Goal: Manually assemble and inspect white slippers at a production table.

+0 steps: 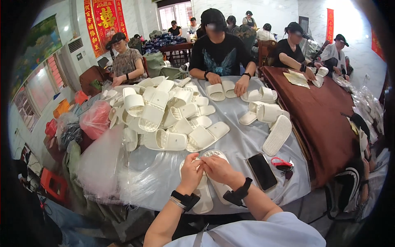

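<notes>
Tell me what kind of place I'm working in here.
Probably a small slipper packing or sorting workshop: a heap of white slippers covers the round table, other people handle pairs, and both hands press a slipper pair.

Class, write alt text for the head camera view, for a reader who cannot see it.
A person's left hand and right hand meet over a pair of white slippers at the near edge of a grey-covered table. A pile of white slippers fills the table, a black phone lies nearby, and other people sit opposite.

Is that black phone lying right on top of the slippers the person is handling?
No, the black phone lies flat on the grey table cover, to the right of the right hand and apart from the slippers.
</notes>
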A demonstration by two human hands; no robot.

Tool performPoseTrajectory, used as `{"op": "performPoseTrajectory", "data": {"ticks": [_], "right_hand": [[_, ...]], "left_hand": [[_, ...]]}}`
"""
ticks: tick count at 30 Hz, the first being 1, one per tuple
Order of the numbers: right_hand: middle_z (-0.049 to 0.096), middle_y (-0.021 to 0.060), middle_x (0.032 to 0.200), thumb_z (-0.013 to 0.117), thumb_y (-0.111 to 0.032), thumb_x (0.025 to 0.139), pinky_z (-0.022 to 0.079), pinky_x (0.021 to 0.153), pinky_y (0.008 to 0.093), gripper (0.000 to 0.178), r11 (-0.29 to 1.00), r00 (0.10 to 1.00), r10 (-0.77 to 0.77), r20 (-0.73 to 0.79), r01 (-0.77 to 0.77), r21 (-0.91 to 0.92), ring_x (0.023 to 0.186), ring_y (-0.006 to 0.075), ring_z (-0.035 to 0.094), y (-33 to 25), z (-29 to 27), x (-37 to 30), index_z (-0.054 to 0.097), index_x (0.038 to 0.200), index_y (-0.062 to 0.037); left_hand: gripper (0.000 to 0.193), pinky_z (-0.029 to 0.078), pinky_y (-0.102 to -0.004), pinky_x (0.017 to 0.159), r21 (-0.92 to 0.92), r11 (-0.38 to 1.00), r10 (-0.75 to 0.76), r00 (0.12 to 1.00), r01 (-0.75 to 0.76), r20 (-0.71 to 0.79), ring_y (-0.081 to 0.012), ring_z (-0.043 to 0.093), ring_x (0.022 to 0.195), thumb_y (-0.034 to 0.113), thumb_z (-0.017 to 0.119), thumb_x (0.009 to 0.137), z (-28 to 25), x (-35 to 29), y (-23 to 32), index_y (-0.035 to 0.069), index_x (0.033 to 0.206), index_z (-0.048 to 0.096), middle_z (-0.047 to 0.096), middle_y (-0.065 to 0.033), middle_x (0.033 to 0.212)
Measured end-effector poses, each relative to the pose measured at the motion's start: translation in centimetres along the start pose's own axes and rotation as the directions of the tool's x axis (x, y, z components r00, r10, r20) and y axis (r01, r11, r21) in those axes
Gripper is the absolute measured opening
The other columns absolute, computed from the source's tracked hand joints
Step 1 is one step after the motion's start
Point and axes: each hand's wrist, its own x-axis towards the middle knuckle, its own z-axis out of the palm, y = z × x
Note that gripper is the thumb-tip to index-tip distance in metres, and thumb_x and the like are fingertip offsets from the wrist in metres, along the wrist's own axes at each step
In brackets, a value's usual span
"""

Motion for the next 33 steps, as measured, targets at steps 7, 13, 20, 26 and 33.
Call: {"op": "performPoseTrajectory", "data": {"ticks": [7, 13, 20, 26, 33], "right_hand": [[0.063, 0.0205, 0.08, 0.058, -0.007, 0.084, 0.047, 0.066, 0.0456, 0.011, 0.994, 0.997, 0.049, -0.054, -0.044, 0.098, 0.075, 0.0385, 0.061, 1.5, 0.5, 0.6, 0.06, 0.093, -0.0008], [0.063, 0.0186, 0.078, 0.062, -0.009, 0.083, 0.047, 0.063, 0.0437, 0.012, 0.979, 0.994, 0.079, -0.072, -0.064, 0.192, 0.072, 0.0381, 0.061, 3.0, 0.8, 0.1, 0.063, 0.09, -0.0005], [0.062, 0.0163, 0.076, 0.062, -0.009, 0.083, 0.048, 0.064, 0.043, 0.01, 0.999, 0.998, -0.033, -0.051, 0.034, 0.019, 0.072, 0.0353, 0.061, 1.2, 0.4, 1.5, 0.062, 0.088, -0.0017], [0.062, 0.0166, 0.081, 0.059, -0.009, 0.085, 0.048, 0.07, 0.0429, 0.009, 0.986, 0.986, -0.162, -0.037, 0.16, -0.05, 0.078, 0.0359, 0.06, 1.5, 1.5, 1.8, 0.06, 0.088, -0.0007], [0.062, 0.018, 0.079, 0.059, -0.007, 0.086, 0.048, 0.067, 0.0427, 0.007, 0.996, 0.998, 0.066, 0.001, -0.066, 0.066, 0.075, 0.0374, 0.06, 2.3, 2.1, 1.1, 0.06, 0.09, -0.0012]], "left_hand": [[0.018, 0.047, -0.0377, 0.09, 0.019, 1.0, 0.007, 0.993, -0.005, -0.122, -0.0312, 0.058, 0.106, 0.008, 0.068, 0.081, 0.9, 0.3, -2.0, 0.004, 0.098, 0.069, 0.054, -0.0166, 0.122], [0.012, 0.049, -0.0252, 0.067, -0.2, 0.958, -0.223, 0.973, 0.207, -0.06, -0.0099, 0.057, 0.074, 0.008, 0.067, 0.087, 1.1, 0.2, -3.1, 0.003, 0.098, 0.065, 0.064, -0.0075, 0.1], [0.01, 0.042, -0.019, 0.055, -0.517, 0.846, -0.295, 0.923, 0.132, -0.247, -0.0026, 0.052, 0.061, 0.01, 0.066, 0.09, 1.3, 0.1, -2.7, 0.003, 0.097, 0.063, 0.063, 0.0014, 0.078], [0.013, 0.046, -0.0203, 0.061, -0.538, 0.791, -0.411, 0.904, 0.29, -0.117, -0.0051, 0.056, 0.068, 0.012, 0.066, 0.091, 0.4, -0.4, -2.0, 0.003, 0.099, 0.062, 0.064, -0.0002, 0.079], [0.011, 0.04, -0.0197, 0.052, -0.499, 0.827, -0.337, 0.939, 0.259, -0.071, -0.0031, 0.049, 0.062, 0.015, 0.064, 0.093, 1.4, -0.4, -3.0, 0.005, 0.097, 0.064, 0.058, 0.004, 0.074]]}}
